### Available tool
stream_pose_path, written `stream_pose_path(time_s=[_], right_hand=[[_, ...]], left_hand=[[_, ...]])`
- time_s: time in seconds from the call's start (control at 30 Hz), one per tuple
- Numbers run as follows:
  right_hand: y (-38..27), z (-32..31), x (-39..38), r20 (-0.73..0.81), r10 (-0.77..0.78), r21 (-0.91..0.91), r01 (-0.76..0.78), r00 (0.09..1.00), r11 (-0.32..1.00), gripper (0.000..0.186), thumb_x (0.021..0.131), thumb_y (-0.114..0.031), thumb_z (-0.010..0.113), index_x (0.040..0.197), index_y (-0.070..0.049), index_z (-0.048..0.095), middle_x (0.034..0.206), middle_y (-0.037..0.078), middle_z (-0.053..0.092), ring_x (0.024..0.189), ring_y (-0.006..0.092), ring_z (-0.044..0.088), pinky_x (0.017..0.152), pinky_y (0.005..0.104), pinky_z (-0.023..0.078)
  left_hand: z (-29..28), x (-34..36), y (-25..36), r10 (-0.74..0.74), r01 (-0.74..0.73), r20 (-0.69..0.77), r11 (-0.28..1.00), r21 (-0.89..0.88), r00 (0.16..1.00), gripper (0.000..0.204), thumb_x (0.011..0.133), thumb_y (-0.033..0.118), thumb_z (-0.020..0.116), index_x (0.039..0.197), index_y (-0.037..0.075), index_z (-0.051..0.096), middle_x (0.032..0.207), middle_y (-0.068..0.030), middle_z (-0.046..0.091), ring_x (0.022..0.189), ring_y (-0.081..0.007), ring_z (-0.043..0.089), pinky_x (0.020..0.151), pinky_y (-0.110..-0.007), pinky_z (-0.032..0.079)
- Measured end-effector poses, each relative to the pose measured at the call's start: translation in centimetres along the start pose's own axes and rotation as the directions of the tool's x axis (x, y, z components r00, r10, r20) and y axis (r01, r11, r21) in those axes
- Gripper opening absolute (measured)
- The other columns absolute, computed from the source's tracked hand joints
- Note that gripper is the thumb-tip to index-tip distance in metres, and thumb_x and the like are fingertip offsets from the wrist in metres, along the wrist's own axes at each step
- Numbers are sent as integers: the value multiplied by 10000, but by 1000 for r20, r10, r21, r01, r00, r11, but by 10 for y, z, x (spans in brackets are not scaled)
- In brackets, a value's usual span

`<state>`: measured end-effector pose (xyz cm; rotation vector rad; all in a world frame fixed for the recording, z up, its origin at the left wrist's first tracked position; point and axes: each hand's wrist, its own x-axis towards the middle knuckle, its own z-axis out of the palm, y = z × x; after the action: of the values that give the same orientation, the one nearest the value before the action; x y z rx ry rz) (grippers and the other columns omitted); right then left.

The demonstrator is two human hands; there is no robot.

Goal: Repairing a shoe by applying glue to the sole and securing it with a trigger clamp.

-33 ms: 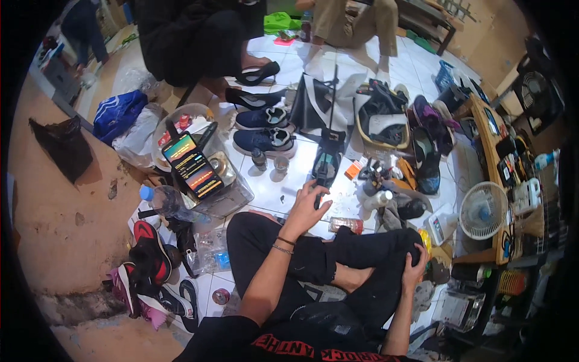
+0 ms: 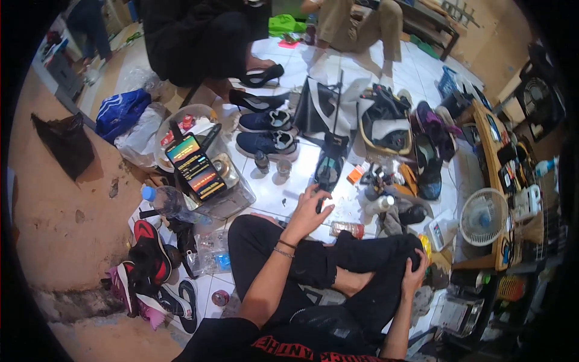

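Far L of frame, see red-and-black shoe [image 2: 149,244] lying among other footwear, prob. set there to leave the middle free. Further R, phone [image 2: 196,168] tilted screen toward the sitter, over or against a clear box [image 2: 242,194] (can't tell which), presumably for hands-free viewing. Then navy sneakers [image 2: 259,145] side by side, likely kept as a pair. At centre, left hand [image 2: 309,212] palm-down, half curled, w/ dark handle-like piece [image 2: 319,204] between thumb and fingers; can't tell if gripped or just touched. Just above in frame, black-and-teal shoe-like thing [image 2: 329,169] on the tiles, approx. in line w/ the forearm, prob. for easy reach. Right of that, orange box [image 2: 356,175] and white bottle [image 2: 380,205], seemingly handy. Lower R, right hand [image 2: 415,269] draped loosely over knee [image 2: 403,247], fingers bent and apart, holding nothing, apparently just resting.
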<state>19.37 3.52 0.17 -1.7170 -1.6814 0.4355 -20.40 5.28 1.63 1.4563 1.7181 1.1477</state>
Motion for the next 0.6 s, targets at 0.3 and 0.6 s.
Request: stream_pose_path(time_s=[0.3, 0.6], right_hand=[[7, 9, 5, 5, -8, -8, 8, 1000, 1000, 324, 832, -58, 595, 1155, -37, 572, 1291, 203, 502, 1289, 358, 406, 1099, 436, 280], [-3, 11, 12, 2, -13, -66, 13, 1000, 998, 328, 826, -11, 580, 1154, -11, 566, 1256, 151, 554, 1284, 319, 439, 1102, 399, 281]], left_hand=[[-16, 5, 1, -38, 41, 51, 997, -60, 998, 440, 811, 379, 730, 1150, 124, 612, 1388, -276, 383, 1277, -454, 415, 1056, -441, 365], [-17, 10, -17, -75, 83, 45, 974, -211, 996, 344, 855, 326, 695, 1110, 112, 607, 1356, -271, 405, 1312, -447, 378, 1042, -440, 372]])
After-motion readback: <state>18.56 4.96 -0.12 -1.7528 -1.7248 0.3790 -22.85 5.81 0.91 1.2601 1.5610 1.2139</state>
